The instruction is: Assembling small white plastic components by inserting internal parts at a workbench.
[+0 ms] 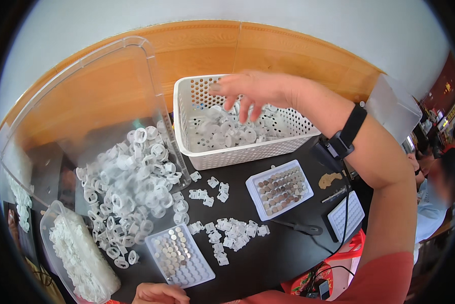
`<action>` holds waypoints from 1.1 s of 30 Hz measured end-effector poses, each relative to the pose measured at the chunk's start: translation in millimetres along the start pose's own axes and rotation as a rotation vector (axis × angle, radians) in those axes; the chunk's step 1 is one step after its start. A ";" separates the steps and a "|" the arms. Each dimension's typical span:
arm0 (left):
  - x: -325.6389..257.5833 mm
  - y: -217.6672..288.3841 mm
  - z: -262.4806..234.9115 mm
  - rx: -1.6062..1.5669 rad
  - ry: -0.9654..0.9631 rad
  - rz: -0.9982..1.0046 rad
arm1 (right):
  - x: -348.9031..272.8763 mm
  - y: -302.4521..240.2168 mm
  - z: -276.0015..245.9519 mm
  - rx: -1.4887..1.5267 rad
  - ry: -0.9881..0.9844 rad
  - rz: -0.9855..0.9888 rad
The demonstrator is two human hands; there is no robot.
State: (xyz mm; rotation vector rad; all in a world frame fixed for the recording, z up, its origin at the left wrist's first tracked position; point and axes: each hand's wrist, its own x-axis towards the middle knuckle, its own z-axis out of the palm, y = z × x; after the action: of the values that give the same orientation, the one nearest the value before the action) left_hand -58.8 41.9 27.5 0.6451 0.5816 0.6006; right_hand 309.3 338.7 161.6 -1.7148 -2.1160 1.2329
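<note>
My right hand (250,91) hovers, fingers spread, over a white perforated basket (237,154) that holds several white plastic parts (232,129). The hand holds nothing that I can see. A black band sits on that wrist. My left hand (159,293) rests at the bottom edge, next to a small white tray of round metal discs (179,255); its fingers look curled and I cannot see anything in it. Small white plastic clips (230,235) lie loose on the dark table (278,253) between the trays.
A large clear bin (85,101) tipped on its side spills white plastic rings (131,182). A clear tub of white pieces (80,256) stands at lower left. A second tray of discs (279,188), an empty grid tray (346,215), a black tool (301,228). A person sits at right.
</note>
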 end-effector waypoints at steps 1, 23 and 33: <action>1.0 0.2 -0.4 0.000 0.000 -0.006 | 3.1 -9.1 0.2 0.005 0.000 0.004; 1.7 -3.8 -4.8 -0.027 0.009 0.060 | -12.7 60.5 -58.1 -0.185 0.366 0.230; 2.5 -2.6 1.8 0.011 0.027 0.101 | -10.0 132.7 -56.8 -0.646 0.568 0.451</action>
State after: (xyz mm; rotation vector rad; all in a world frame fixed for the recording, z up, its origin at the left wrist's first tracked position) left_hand -55.1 41.2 26.2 0.6810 0.5803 0.7016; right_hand 444.3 359.0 113.7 -2.5071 -1.9155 0.0158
